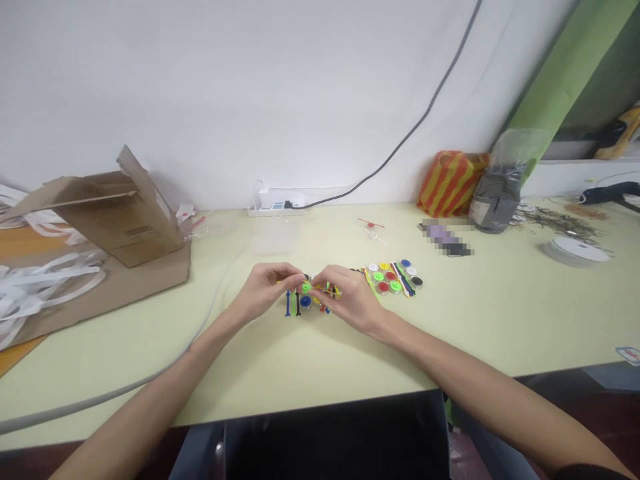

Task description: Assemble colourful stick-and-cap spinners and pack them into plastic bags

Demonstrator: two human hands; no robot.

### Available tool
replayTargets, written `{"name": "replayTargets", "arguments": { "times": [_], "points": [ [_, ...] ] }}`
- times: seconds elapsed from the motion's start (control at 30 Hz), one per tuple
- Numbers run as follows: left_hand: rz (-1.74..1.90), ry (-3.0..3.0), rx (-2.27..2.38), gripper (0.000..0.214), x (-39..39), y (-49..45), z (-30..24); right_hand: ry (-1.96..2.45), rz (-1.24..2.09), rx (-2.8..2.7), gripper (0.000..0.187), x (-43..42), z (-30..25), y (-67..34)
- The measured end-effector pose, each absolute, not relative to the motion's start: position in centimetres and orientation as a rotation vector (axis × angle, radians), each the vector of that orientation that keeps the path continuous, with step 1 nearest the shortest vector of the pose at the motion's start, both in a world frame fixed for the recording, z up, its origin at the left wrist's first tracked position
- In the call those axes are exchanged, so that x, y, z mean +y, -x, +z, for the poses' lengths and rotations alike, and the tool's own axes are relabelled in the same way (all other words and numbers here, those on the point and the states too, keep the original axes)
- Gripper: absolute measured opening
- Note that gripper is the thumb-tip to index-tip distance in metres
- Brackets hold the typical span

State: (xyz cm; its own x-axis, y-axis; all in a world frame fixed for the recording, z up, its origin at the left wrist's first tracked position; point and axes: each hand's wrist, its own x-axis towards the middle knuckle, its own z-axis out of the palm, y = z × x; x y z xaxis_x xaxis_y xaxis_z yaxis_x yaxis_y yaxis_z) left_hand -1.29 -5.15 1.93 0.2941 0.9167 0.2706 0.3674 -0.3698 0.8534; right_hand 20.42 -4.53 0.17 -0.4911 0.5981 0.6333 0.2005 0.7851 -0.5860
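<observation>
My left hand (263,290) and my right hand (347,300) meet over the pale green table (280,360), fingertips close together. My left fingertips pinch a small green plastic disc (306,287). My right fingers grip a yellow plastic piece (331,291). Just below lie a blue stick (288,304), a black stick (298,304) and a blue disc (305,301). To the right sits a cluster of several coloured discs and strips (393,280), beyond my right hand's reach of contact. My hands partly hide the small parts between them.
A cardboard box (123,213) and white straps (40,287) lie at left. A grey cable (115,390) crosses the table. Further back stand a power strip (275,203), a striped bag (451,183), a grey bag (495,200) and a white tape roll (575,251).
</observation>
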Motion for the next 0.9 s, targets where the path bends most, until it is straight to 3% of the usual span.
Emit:
{"name": "replayTargets", "arguments": {
  "times": [0.33, 0.53, 0.7, 0.8, 0.9],
  "points": [
    [1.122, -1.809, 1.104, 0.028, -5.2, 2.2, 2.7, 0.546, 1.145, -1.852, 0.022, -4.8, 1.7, -20.9],
    [1.113, -1.791, 1.075, 0.031, -4.9, 2.4, 2.2, 0.553, 1.06, -1.942, 0.013, -4.2, 1.1, -19.7],
    [1.191, -1.773, 1.115, 0.036, -4.7, 3.0, 2.4, 0.473, 1.013, -2.076, 0.015, -2.8, 2.5, -18.4],
    [1.284, -1.806, 1.177, 0.049, -4.4, 3.8, 2.5, 0.503, 0.841, -2.177, 0.011, -1.6, 3.0, -17.4],
    [1.32, -1.967, 1.444, 0.049, -4.2, 4.9, 2.2, 0.597, 0.604, -2.306, 0.008, -0.6, 2.4, -16.5]
  ]
}}
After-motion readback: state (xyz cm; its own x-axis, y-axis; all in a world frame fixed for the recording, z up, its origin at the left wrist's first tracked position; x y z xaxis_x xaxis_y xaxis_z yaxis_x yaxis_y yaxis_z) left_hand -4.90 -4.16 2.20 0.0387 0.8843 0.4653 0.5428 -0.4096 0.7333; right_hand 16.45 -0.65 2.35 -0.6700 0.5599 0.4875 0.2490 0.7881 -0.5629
